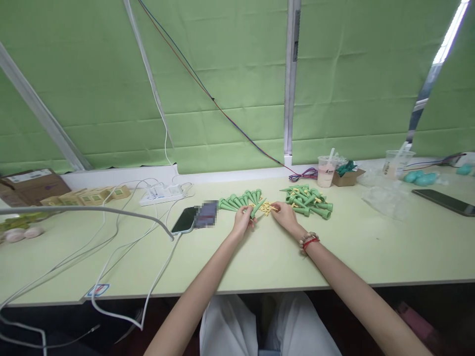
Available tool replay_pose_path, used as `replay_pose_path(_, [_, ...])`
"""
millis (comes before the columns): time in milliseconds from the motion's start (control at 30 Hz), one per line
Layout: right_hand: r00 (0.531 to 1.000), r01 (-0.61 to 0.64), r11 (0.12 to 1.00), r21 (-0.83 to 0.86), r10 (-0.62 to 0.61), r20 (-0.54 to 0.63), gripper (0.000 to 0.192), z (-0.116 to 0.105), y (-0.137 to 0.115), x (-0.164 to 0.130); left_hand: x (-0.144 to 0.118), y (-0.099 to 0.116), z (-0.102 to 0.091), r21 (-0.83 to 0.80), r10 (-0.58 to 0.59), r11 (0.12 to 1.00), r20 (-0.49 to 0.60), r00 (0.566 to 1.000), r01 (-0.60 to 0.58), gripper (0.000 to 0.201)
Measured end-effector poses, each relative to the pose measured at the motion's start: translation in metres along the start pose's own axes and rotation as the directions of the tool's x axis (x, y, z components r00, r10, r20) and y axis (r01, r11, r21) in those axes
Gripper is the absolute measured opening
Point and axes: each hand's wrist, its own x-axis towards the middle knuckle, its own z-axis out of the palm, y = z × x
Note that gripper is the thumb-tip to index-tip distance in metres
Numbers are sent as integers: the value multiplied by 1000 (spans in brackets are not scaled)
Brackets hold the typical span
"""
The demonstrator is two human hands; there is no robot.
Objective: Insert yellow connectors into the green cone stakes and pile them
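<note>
- Left hand [243, 219]: fingers closed around one green cone-shaped piece [257, 208], held just above the table [260, 257].
- Right hand [285, 213]: fingertips pinched at the small yellow parts [265, 208]; whether one is actually lifted cannot be told. Red band at the wrist.
- Yellow parts: lying on the table between the two hands, touching the held green piece's tip area.
- Left of the yellow parts: a fanned row of green pieces [239, 200], tidy, side by side.
- Right of the yellow parts: a loose heap of green pieces [308, 201], with yellow bits mixed in.
- Further left of the yellow parts: a phone [184, 220] on a white cable, and a power strip [162, 194] behind it.
- Behind the heap: a plastic cup [326, 171] with a straw.
</note>
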Motion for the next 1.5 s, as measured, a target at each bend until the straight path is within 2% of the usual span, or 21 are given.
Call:
replay_pose_path(33, [999,-38,992,124,39,-7,25,1,-1,1,0,1,0,-3,7,1000,-22,1000,-7,30])
replay_pose_path(100, [992,-120,921,371,123,15,22,2,-3,2,0,3,-1,-21,35,999,-89,995,-37,34])
replay_pose_path(167, [981,-187,838,513,182,60,21,3,-4,3,1,5,-3,-55,73,995,-166,983,-83,38])
replay_pose_path(300, [959,-272,747,607,262,107,22,1,-3,6,3,9,-10,-103,125,982,-279,952,-159,38])
replay_pose_path(400, [940,-325,672,665,307,149,22,-3,-3,6,5,10,-14,-102,146,977,-321,936,-187,37])
replay_pose_path(533, [926,-364,581,729,310,215,15,-8,-6,4,7,9,-16,-135,125,977,-257,958,-164,39])
replay_pose_path(633, [924,-374,533,759,279,260,10,-10,-9,2,8,7,-16,-184,83,975,-219,972,-125,49])
replay_pose_path(733, [925,-378,515,769,251,286,9,-10,-10,2,9,6,-15,-203,41,975,-224,974,-88,57])
replay_pose_path(833, [924,-381,505,775,234,302,10,-9,-8,2,8,5,-14,-194,6,980,-223,975,-50,57])
replay_pose_path(1000, [916,-401,439,804,211,341,17,-2,5,5,6,6,-14,-201,-7,979,-191,982,-33,59])
replay_pose_path(1167, [923,-384,461,800,174,343,17,4,15,10,6,5,-14,-201,-22,979,-193,981,-18,59])
replay_pose_path(1367, [910,-414,520,747,250,330,9,-3,9,14,5,3,-16,-212,-19,977,-178,984,-20,57])
replay_pose_path(1500, [911,-412,529,742,247,329,3,-9,7,16,3,4,-15,-192,-32,981,-117,993,9,60])
